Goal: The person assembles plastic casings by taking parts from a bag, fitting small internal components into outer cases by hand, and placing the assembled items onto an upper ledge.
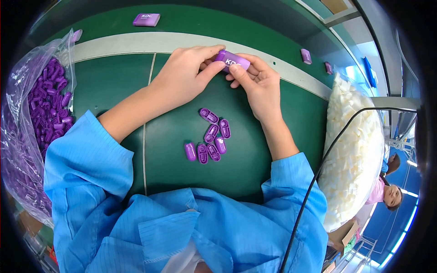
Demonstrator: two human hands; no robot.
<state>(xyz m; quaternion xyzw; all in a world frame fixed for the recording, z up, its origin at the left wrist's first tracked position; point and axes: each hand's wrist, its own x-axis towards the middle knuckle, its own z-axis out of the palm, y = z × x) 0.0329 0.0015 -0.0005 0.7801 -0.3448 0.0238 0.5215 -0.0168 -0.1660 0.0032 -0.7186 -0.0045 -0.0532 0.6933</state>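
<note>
Over the far edge of the green worktop (173, 168), both my hands hold a small purple plastic case (241, 60) with pale print. My left hand (184, 70) pinches its left end between thumb and fingers. Wrapped round the right end is my right hand (263, 86), its thumb pressed on the printed face. My fingertips hide whether a separate cap sits on the left end. Nearer me lie several small purple oval caps (208, 115). Most show their hollow side; one cap (190, 151) at the left lies with its smooth side up.
At left bulges a clear plastic bag (68, 50) of purple caps. A big bag (350, 150) of cream-white pieces stands at right, a black cable (314, 179) crossing before it. Past the pale rail (123, 44), similar purple cases (146, 19) lie on a green belt. Another person (378, 191) is at far right.
</note>
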